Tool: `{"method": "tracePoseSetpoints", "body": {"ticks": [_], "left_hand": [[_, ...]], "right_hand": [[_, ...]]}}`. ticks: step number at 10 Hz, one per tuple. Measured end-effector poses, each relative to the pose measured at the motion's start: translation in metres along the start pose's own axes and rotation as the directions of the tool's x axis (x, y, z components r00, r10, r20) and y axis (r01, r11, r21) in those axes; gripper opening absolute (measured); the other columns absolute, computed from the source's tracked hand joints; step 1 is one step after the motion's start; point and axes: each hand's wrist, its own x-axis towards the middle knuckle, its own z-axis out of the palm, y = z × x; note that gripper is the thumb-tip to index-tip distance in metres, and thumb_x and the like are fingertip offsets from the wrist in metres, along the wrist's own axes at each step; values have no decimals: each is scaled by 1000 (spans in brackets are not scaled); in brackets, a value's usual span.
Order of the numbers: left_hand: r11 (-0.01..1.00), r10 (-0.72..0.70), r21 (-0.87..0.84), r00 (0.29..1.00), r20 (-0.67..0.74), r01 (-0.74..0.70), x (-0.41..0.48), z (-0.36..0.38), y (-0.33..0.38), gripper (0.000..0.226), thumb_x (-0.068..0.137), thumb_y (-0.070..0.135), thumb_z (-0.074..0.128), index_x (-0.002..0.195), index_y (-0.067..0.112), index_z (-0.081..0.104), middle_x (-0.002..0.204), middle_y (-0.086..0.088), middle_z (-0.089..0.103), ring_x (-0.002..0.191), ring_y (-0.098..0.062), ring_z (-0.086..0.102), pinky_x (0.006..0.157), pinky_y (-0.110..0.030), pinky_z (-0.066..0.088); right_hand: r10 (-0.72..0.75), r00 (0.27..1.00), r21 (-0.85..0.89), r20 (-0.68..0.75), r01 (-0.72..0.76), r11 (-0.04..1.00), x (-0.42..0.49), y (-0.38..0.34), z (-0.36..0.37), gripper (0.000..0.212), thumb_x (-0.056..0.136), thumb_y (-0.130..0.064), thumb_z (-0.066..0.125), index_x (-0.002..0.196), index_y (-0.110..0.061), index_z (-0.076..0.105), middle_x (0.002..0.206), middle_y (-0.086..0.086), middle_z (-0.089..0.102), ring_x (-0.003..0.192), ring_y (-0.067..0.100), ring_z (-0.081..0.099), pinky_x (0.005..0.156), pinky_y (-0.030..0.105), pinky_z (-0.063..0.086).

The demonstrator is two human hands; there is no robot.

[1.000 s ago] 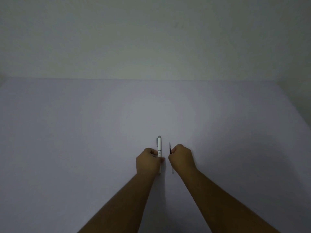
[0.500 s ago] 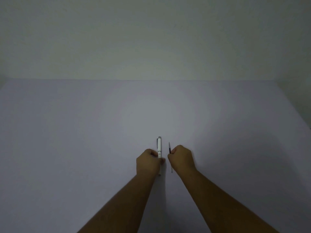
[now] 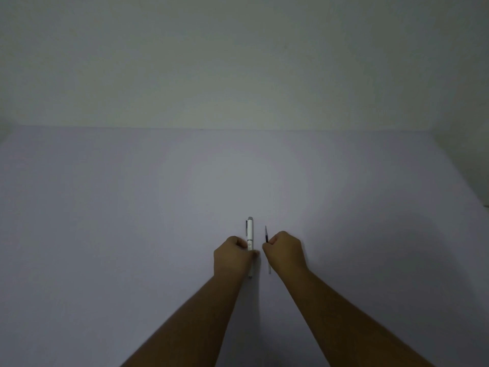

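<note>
My left hand (image 3: 232,258) grips a white pen body (image 3: 250,231) with a clip at its far end; the pen points away from me over the pale table (image 3: 132,221). My right hand (image 3: 285,252) pinches a thin pen refill (image 3: 266,233) with a dark tip, held parallel to the pen and a little to its right. The refill's pale rear end shows below the hand. The two parts are apart, not touching.
The table meets a plain wall (image 3: 238,62) at the back. Its right edge (image 3: 471,181) runs diagonally at the far right. The light is dim.
Almost nothing: the right hand with the refill has edged slightly towards the pen.
</note>
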Motion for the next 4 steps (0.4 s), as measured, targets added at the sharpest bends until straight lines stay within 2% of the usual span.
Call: {"method": "tracePoseSetpoints", "body": {"ticks": [1, 2, 3, 4], "left_hand": [[1000, 0, 0, 1000, -1, 0, 0, -1, 0, 26, 69, 29, 79, 82, 21, 57, 72, 7, 57, 70, -14, 61, 60, -23, 50], [1000, -9, 11, 999, 44, 8, -1, -3, 2, 33, 67, 30, 81, 87, 19, 57, 79, 1, 62, 77, -22, 65, 71, -32, 56], [1000, -10, 25, 997, 74, 8, 0, -5, 2, 47, 68, 33, 80, 103, 14, 56, 94, -5, 61, 86, -24, 64, 74, -33, 55], [996, 38, 87, 999, -23, -36, -7, -16, 10, 51, 77, 37, 70, 119, 12, 53, 114, -12, 60, 102, -27, 59, 82, -33, 47]], "right_hand": [[-6, 1000, -3, -12, 6, 1000, -1, 1, -1, 22, 81, -21, 59, 83, -1, 68, 71, 10, 64, 51, 18, 58, 45, 16, 40], [2, 1000, -4, -4, -2, 1000, -2, 1, -3, 25, 83, -25, 57, 80, -2, 66, 72, 11, 58, 67, 23, 55, 61, 25, 42], [-3, 1000, -7, -27, 3, 1000, -3, 0, -8, 26, 87, -29, 51, 74, -6, 56, 75, 12, 55, 71, 23, 52, 64, 28, 42], [2, 994, 50, -113, 4, 999, -6, -7, -20, 39, 93, -34, 42, 87, 0, 60, 89, 19, 66, 85, 31, 62, 76, 35, 51]]}}
